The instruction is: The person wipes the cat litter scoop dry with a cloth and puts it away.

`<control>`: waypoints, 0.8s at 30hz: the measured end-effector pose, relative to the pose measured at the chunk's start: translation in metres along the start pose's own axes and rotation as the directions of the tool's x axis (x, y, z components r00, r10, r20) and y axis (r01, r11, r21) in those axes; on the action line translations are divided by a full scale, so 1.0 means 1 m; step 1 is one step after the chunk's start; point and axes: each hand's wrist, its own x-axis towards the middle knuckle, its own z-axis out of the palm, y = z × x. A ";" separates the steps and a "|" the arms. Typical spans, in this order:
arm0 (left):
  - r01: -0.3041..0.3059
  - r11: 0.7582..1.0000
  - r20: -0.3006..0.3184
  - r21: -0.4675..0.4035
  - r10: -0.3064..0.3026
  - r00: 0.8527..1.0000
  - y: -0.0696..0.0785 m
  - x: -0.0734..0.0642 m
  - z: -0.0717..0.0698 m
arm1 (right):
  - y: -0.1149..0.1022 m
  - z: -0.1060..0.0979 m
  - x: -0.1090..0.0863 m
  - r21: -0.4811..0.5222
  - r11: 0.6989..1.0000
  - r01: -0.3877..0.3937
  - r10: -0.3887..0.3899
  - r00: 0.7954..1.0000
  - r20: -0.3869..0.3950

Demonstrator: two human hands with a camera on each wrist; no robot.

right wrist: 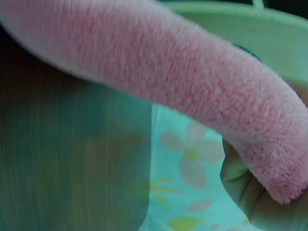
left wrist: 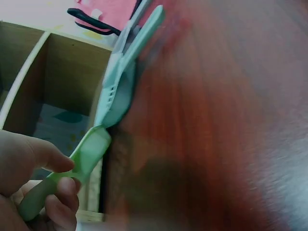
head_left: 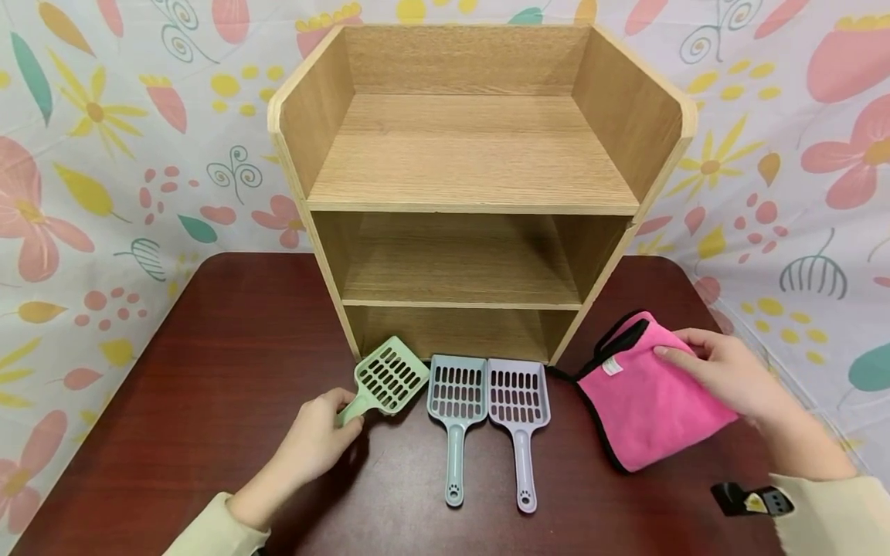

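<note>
My left hand grips the handle of a pale green litter scoop, its slotted head tilted and raised slightly above the table before the shelf. The left wrist view shows thumb and fingers round that green scoop. Beside it lie a blue-grey litter scoop and a lilac litter scoop, side by side with handles toward me. At the right, my right hand pinches the upper edge of a folded pink cloth with black trim. Fluffy pink cloth fills much of the right wrist view.
A wooden shelf unit with three levels stands at the back centre of the dark red-brown table. Flower-patterned sheeting hangs behind and along both sides. A black strap with a buckle is beside the right sleeve.
</note>
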 end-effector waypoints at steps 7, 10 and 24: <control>-0.138 0.972 -0.051 0.189 0.150 0.987 0.008 0.001 -0.015 | -0.025 0.015 -0.013 -0.030 0.999 0.044 -0.046 0.996 -0.079; -0.165 0.962 -0.072 0.215 0.185 0.980 0.011 0.002 -0.020 | -0.034 0.019 -0.016 -0.035 0.998 0.055 -0.058 0.993 -0.101; -0.353 0.935 0.068 -0.033 0.354 0.933 0.034 0.010 -0.010 | -0.076 0.043 -0.019 -0.013 0.996 0.087 -0.088 0.981 -0.171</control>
